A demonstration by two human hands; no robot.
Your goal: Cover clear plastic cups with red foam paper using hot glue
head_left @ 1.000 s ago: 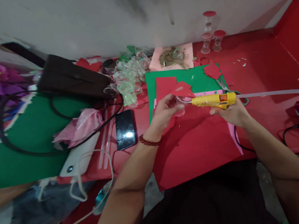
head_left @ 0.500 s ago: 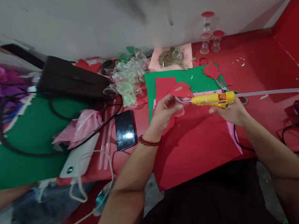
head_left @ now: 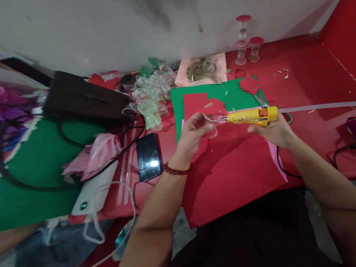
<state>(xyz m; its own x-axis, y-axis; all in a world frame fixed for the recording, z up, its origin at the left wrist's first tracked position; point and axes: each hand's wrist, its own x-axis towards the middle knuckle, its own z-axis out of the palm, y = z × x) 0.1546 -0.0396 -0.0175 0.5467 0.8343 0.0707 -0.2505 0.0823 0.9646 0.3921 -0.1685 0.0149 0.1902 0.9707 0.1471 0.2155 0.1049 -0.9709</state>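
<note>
My right hand [head_left: 274,131] is closed around a yellow hot glue gun [head_left: 246,115], and a long clear glue stick [head_left: 322,107] sticks out of its back end. The gun's nozzle points left and meets the rim of a small clear plastic cup [head_left: 211,132]. Pinched between thumb and fingers, that cup is in my left hand [head_left: 193,133], tilted towards the nozzle; part of it is hidden by the fingers. Beneath both hands lies a large red paper sheet [head_left: 229,174], over pink and green sheets [head_left: 239,94]. Scissors [head_left: 260,100] lie partly behind the gun.
Several clear cups [head_left: 153,90] are heaped at the back. Sand [head_left: 199,70] lies on pink paper. Hourglass-like cup pairs with red lids [head_left: 242,51] stand by the wall. A phone [head_left: 148,156], a black cable [head_left: 44,188] and a white power bank [head_left: 93,192] lie left.
The nozzle stays at the cup's rim, and both hands keep their grips. The whole view has shifted slightly; the cup seems turned a little.
</note>
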